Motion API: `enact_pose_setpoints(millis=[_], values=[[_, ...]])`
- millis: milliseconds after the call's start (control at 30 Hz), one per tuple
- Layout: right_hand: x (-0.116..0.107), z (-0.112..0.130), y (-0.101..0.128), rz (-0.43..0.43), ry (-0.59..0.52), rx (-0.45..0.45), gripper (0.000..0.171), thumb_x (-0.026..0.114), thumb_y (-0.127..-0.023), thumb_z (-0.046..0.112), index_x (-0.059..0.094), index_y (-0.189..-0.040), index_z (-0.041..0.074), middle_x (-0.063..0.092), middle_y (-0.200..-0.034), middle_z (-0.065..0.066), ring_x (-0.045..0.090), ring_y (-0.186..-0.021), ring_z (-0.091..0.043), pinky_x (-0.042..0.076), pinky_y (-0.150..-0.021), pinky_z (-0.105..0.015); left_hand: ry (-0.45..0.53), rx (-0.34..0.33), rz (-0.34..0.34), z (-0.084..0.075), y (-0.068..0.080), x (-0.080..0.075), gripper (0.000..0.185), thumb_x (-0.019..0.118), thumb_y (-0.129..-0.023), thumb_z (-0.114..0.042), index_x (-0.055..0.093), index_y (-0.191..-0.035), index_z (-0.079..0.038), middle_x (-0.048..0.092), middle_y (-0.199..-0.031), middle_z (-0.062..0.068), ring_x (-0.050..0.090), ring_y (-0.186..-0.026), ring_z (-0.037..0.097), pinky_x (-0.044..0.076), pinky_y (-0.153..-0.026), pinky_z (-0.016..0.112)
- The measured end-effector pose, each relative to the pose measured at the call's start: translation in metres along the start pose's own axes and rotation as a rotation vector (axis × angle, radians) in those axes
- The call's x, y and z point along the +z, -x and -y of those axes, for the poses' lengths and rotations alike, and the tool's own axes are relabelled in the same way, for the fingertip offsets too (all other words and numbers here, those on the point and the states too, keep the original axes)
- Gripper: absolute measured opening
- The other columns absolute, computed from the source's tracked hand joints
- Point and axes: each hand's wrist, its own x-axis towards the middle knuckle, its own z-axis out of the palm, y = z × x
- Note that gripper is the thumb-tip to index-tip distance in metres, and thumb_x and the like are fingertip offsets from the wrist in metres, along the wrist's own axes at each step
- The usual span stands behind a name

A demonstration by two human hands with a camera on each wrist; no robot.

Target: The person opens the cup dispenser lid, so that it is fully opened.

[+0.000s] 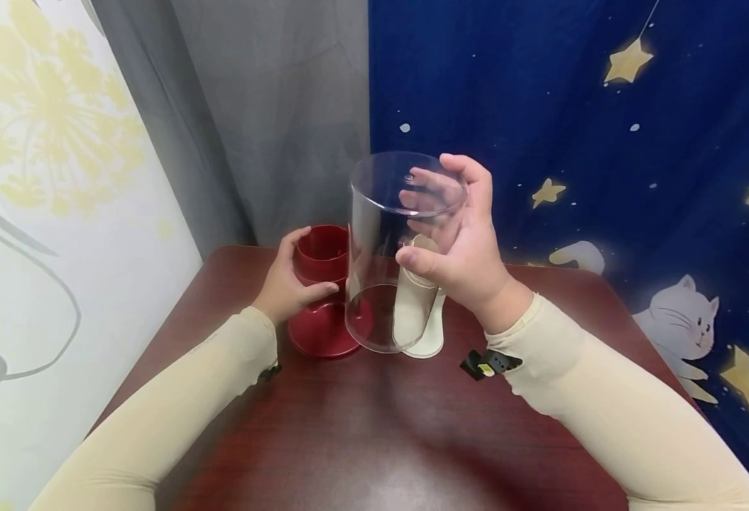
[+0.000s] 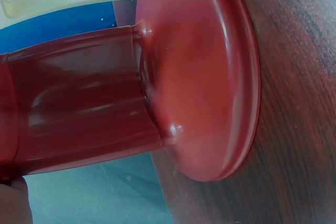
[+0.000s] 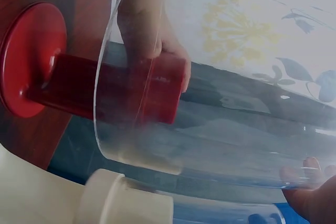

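My left hand (image 1: 285, 284) grips the upper part of a glossy red plastic stand (image 1: 329, 337), thumb in front and fingers at its far rim. The stand has a round disc base on the table and an open cup-like top; the left wrist view shows its column and base (image 2: 194, 87) close up. In my right hand (image 1: 470, 255) is a large clear cylinder (image 1: 368, 248), held upright near its top between thumb and fingers. It overlaps the red stand in the head and right wrist views. Behind the cylinder, a cream piece (image 1: 412, 319) with a rounded base shows through it.
A dark reddish wooden table (image 1: 348, 440) carries these things. At the back hang a grey curtain (image 1: 285, 106) and a blue curtain (image 1: 540, 85) with stars and a cat. A white patterned surface (image 1: 93, 177) rises along the left side.
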Motion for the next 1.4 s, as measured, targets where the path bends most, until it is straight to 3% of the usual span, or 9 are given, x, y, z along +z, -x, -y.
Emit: enact_pose_setpoints(millis=[333,700,1067,1400], values=[[-0.013,-0.009,0.023,0.008,-0.042,0.011,0.111,0.099,-0.065,0.055,0.030,-0.146,0.023,0.051,-0.150,-0.021,0.060,-0.130,-0.033,0.057,-0.101,-0.036,0.021,0.025,-0.001,0.001,-0.001,0.000,0.105,0.094,-0.080,-0.016,0.028,-0.161,-0.026,0.045,-0.156,0.008,0.048,-0.138,0.030,0.055,-0.105,0.056],[-0.038,-0.020,0.053,0.037,-0.109,-0.074,0.102,0.099,-0.073,0.032,0.031,-0.147,0.017,0.052,-0.152,-0.017,0.060,-0.134,-0.027,0.056,-0.107,-0.036,0.029,0.008,0.002,0.000,0.000,0.003,0.105,0.094,-0.079,-0.016,0.029,-0.160,-0.029,0.044,-0.156,0.003,0.048,-0.139,0.028,0.059,-0.099,0.055],[-0.061,-0.023,0.087,-0.025,-0.102,-0.021,0.098,0.097,-0.077,0.017,0.030,-0.148,0.018,0.052,-0.154,-0.014,0.062,-0.133,-0.022,0.062,-0.094,-0.033,0.032,-0.003,0.021,-0.004,0.000,0.003,0.103,0.093,-0.080,-0.018,0.029,-0.160,-0.028,0.044,-0.157,0.002,0.046,-0.141,0.028,0.059,-0.098,0.057],[-0.076,-0.027,0.109,-0.114,-0.085,-0.037,0.100,0.096,-0.074,0.001,0.031,-0.149,0.014,0.047,-0.155,-0.019,0.056,-0.137,-0.029,0.062,-0.091,-0.031,0.017,-0.001,0.008,-0.004,0.001,-0.001,0.105,0.094,-0.079,-0.016,0.029,-0.160,-0.027,0.044,-0.156,0.004,0.047,-0.140,0.029,0.059,-0.098,0.056]])
